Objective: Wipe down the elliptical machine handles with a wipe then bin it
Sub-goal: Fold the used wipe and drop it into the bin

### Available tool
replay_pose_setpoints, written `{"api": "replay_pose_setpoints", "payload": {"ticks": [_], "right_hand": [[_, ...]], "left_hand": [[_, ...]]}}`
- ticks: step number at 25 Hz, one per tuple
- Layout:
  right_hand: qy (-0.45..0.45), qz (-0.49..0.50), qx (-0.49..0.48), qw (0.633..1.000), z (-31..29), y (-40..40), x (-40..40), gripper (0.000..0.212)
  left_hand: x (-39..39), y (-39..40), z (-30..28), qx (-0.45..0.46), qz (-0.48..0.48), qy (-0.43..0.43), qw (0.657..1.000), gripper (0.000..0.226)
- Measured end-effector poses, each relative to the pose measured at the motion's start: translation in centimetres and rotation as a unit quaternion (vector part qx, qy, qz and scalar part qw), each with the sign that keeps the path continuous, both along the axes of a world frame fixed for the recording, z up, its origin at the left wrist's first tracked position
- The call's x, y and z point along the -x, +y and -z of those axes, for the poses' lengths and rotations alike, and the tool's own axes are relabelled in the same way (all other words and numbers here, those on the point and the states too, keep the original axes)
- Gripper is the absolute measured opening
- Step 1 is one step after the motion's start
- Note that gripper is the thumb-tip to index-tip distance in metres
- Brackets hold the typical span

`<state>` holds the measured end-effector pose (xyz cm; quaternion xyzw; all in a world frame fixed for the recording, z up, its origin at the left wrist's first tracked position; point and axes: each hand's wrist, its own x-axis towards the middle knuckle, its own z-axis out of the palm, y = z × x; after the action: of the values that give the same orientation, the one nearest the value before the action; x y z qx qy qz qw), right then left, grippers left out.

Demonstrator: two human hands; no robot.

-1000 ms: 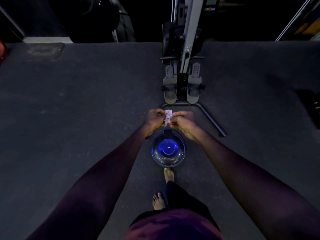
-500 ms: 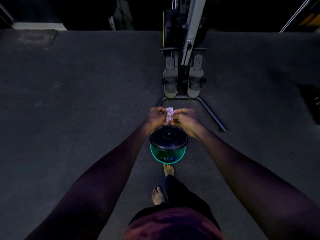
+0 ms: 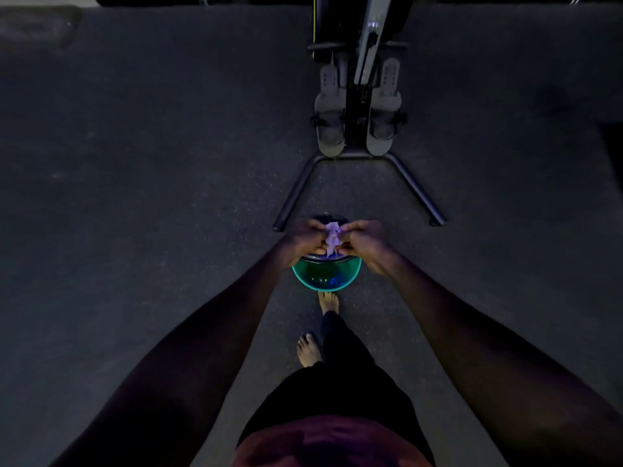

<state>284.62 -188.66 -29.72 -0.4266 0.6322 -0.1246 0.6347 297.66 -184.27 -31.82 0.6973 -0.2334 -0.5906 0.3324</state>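
The binning step is judged to be in hand; the wiping of the handles is taken as finished, since the wipe (image 3: 333,238) is crumpled and is held at the centre of the frame, directly above the bin (image 3: 326,276), which stands on the dark floor (image 3: 141,183) just below the hands. The wipe is pinched from both sides: the left hand (image 3: 303,238) is curled on its left edge and the right hand (image 3: 362,239) on its right edge, so that the two hands are brought almost together with only the pale wad between them. The bin's dark lid (image 3: 328,220) is seen tilted up behind the hands, and a green-lit rim is shown below them, so the mouth is taken to be open, though its inside is largely hidden. What is called for next is judged to be a release of both pinches over the opening, so that the wipe is dropped inside and not caught on the rim. The elliptical machine (image 3: 357,106) is seen well apart, in the upper middle of the frame; a bare foot (image 3: 328,302) is placed just below the bin.
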Motion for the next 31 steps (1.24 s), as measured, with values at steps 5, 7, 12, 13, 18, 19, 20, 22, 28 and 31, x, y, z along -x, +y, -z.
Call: {"api": "replay_pose_setpoints", "payload": {"ticks": [5,7,12,13,18,19,20,22,28,31], "right_hand": [[0.033,0.006,-0.067,0.997,8.3,2.0,2.3,0.028],[0.040,0.010,-0.086,0.995,12.8,2.6,2.9,0.033],[0.063,0.083,-0.134,0.985,23.6,2.8,3.2,0.012],[0.065,0.097,-0.145,0.982,25.3,2.5,3.2,0.012],[0.069,0.132,-0.148,0.978,30.9,1.5,3.2,0.014],[0.084,0.128,-0.141,0.978,31.7,1.4,3.3,0.016],[0.094,0.121,-0.134,0.979,32.0,1.4,3.5,0.019],[0.098,0.111,-0.127,0.981,30.7,1.1,3.8,0.020],[0.062,0.079,-0.105,0.989,20.6,0.6,3.6,0.009],[0.038,0.057,-0.068,0.995,14.9,0.3,3.2,0.009]], "left_hand": [[2.4,2.0,7.9,-0.078,0.032,0.038,0.996,0.015],[3.2,2.4,11.7,-0.090,0.043,0.062,0.993,0.017],[4.6,3.2,21.5,-0.135,0.021,0.069,0.988,0.012],[4.7,3.2,23.4,-0.142,0.013,0.064,0.988,0.012],[4.7,2.4,28.3,-0.158,-0.033,0.033,0.986,0.017],[4.4,2.5,28.8,-0.162,-0.032,0.019,0.986,0.021],[4.1,2.7,29.1,-0.163,-0.027,0.010,0.986,0.024],[3.4,2.9,28.5,-0.158,-0.023,0.010,0.987,0.026],[2.6,2.7,19.8,-0.121,-0.028,0.011,0.992,0.024],[3.1,2.0,13.7,-0.078,-0.035,-0.009,0.996,0.028]]}}
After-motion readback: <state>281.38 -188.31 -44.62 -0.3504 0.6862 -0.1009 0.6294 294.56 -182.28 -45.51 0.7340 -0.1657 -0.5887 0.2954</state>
